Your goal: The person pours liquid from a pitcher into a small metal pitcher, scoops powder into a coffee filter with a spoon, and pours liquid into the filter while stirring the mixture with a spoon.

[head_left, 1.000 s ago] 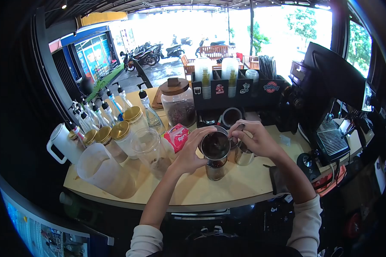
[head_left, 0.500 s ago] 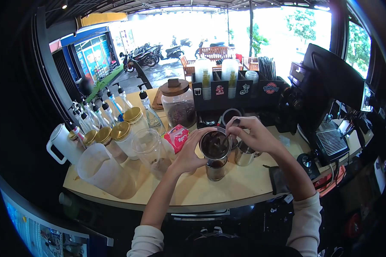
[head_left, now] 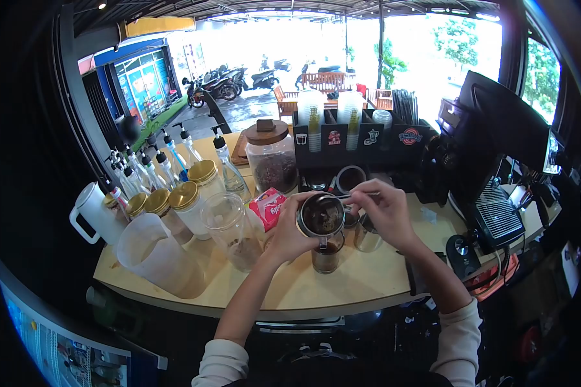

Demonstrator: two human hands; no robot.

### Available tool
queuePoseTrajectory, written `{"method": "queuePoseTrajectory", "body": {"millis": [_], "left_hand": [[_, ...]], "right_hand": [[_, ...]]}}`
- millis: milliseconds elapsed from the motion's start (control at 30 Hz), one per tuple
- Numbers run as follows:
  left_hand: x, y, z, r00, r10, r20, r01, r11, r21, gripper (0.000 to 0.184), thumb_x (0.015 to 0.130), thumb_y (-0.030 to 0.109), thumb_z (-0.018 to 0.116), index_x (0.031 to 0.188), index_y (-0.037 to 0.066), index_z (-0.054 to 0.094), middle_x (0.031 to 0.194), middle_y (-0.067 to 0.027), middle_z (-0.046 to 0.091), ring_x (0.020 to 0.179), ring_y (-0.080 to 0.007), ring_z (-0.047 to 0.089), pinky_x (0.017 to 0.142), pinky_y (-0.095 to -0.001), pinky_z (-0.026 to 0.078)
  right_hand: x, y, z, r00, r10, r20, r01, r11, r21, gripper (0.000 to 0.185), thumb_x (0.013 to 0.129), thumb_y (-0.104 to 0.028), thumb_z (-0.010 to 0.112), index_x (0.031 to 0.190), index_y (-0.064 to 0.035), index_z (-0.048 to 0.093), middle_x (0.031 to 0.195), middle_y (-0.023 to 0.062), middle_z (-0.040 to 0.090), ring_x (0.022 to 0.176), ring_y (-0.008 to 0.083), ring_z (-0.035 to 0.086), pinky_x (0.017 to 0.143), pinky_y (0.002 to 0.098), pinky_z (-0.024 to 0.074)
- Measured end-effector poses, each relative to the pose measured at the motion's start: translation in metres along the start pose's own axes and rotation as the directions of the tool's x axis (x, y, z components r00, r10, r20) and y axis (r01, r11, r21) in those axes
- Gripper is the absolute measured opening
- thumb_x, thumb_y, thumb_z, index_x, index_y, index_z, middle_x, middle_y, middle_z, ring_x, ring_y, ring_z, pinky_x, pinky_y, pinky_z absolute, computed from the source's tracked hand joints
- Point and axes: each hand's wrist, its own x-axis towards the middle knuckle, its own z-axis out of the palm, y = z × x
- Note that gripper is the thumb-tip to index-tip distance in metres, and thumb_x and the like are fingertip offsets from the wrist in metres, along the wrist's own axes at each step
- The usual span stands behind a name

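My left hand (head_left: pixel 286 237) is wrapped around the side of a glass (head_left: pixel 301 222) with dark brown contents, held up over the counter and tilted so I look into its mouth. My right hand (head_left: pixel 388 214) pinches the thin handle of a spoon (head_left: pixel 348 196) at the right rim of that glass; the spoon's far end is hard to make out. Below the held glass, a second glass (head_left: pixel 326 259) with brown liquid stands on the counter. To its right is a metal pitcher (head_left: pixel 366 240), partly hidden behind my right hand. A pink and white packet (head_left: pixel 266 209) lies left of my left hand.
On the wooden counter (head_left: pixel 290 297) stand a clear plastic cup (head_left: pixel 229 226), a large translucent jug (head_left: pixel 152 258), gold-lidded jars (head_left: pixel 186 200), pump bottles (head_left: pixel 229 164) and a wood-lidded jar (head_left: pixel 269 161). A black cup organizer (head_left: pixel 361 138) is behind; a coffee machine (head_left: pixel 497 206) stands right.
My right hand has shifted slightly right and raised the spoon from inside the glass to its rim. The held glass has tipped a little; its contents show differently.
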Motion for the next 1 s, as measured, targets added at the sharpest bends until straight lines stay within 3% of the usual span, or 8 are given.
{"method": "queuePoseTrajectory", "body": {"millis": [33,100,233,300,700,833,900,1000], "left_hand": [[0.0,0.001,0.001,1.0,0.0,0.001,0.0,1.0,-0.001,0.081,0.051,0.012,0.084,0.123,0.011,0.046,0.119,-0.0088,0.055,0.117,-0.027,0.048,0.103,-0.0404,0.035],[0.0,0.003,0.003,1.0,0.0,0.003,0.0,1.0,-0.006,0.081,0.052,0.013,0.084,0.123,0.013,0.046,0.12,-0.0075,0.056,0.116,-0.0295,0.048,0.104,-0.0418,0.032],[0.003,0.009,-0.003,0.997,0.059,0.054,-0.064,0.993,0.1,0.086,0.054,0.01,0.087,0.126,0.008,0.043,0.124,-0.0066,0.052,0.118,-0.021,0.051,0.103,-0.0346,0.04],[0.004,0.026,-0.008,0.983,0.095,0.158,-0.141,0.94,0.311,0.085,0.054,0.011,0.086,0.128,0.009,0.044,0.126,-0.0062,0.052,0.12,-0.0254,0.049,0.106,-0.039,0.035],[0.006,0.013,-0.013,0.963,0.129,0.236,-0.159,0.981,0.113,0.086,0.057,0.017,0.084,0.133,0.012,0.043,0.135,-0.0064,0.049,0.13,-0.0258,0.043,0.116,-0.049,0.011],[0.006,0.019,-0.017,0.959,0.136,0.249,-0.17,0.978,0.122,0.084,0.06,0.012,0.081,0.134,0.015,0.043,0.138,-0.0068,0.047,0.132,-0.0276,0.04,0.114,-0.0522,0.018],[0.005,0.021,-0.014,0.963,0.108,0.247,-0.094,0.993,-0.067,0.084,0.059,0.008,0.081,0.134,0.013,0.043,0.136,-0.0089,0.048,0.129,-0.0272,0.043,0.111,-0.0436,0.031],[0.004,0.021,-0.013,0.969,0.138,0.206,-0.123,0.989,-0.085,0.084,0.059,0.005,0.081,0.134,0.011,0.044,0.134,-0.0111,0.049,0.127,-0.026,0.046,0.107,-0.0367,0.038]], "right_hand": [[-0.002,-0.001,0.0,1.0,0.0,-0.001,0.0,1.0,-0.001,0.009,0.089,-0.001,0.059,0.096,0.003,0.061,0.08,0.0124,0.067,0.07,0.0161,0.065,0.065,0.0276,0.052],[-0.006,-0.003,-0.001,0.904,-0.353,0.242,0.427,0.773,-0.468,0.022,0.083,0.0,0.062,0.105,-0.0012,0.06,0.082,0.0083,0.065,0.074,0.0231,0.066,0.064,0.0331,0.0519],[-0.013,-0.012,-0.003,0.746,-0.385,0.544,0.658,0.554,-0.51,0.033,0.074,-0.004,0.064,0.106,-0.0029,0.056,0.088,0.0074,0.059,0.084,0.0261,0.061,0.071,0.0375,0.0503],[-0.013,-0.019,-0.003,0.716,-0.365,0.595,0.685,0.535,-0.495,0.032,0.075,-0.006,0.063,0.106,-0.0033,0.055,0.087,0.0074,0.057,0.084,0.0257,0.059,0.072,0.0373,0.0497],[-0.013,-0.023,-0.006,0.663,-0.447,0.601,0.746,0.455,-0.486,0.035,0.073,-0.007,0.063,0.106,-0.0027,0.054,0.086,0.0083,0.056,0.083,0.0251,0.059,0.072,0.0362,0.049],[-0.017,-0.019,-0.004,0.656,-0.442,0.612,0.746,0.504,-0.435,0.037,0.072,-0.005,0.064,0.108,-0.0023,0.054,0.088,0.009,0.058,0.083,0.0259,0.06,0.07,0.0366,0.0499],[-0.019,-0.019,-0.004,0.659,-0.443,0.608,0.745,0.498,-0.444,0.037,0.072,-0.005,0.065,0.108,-0.0025,0.054,0.089,0.0094,0.058,0.083,0.0262,0.06,0.069,0.0372,0.0503],[-0.02,-0.016,-0.007,0.688,-0.446,0.573,0.723,0.496,-0.482,0.038,0.072,-0.004,0.065,0.108,-0.0017,0.054,0.088,0.01,0.057,0.083,0.0263,0.059,0.071,0.0374,0.05]]}}
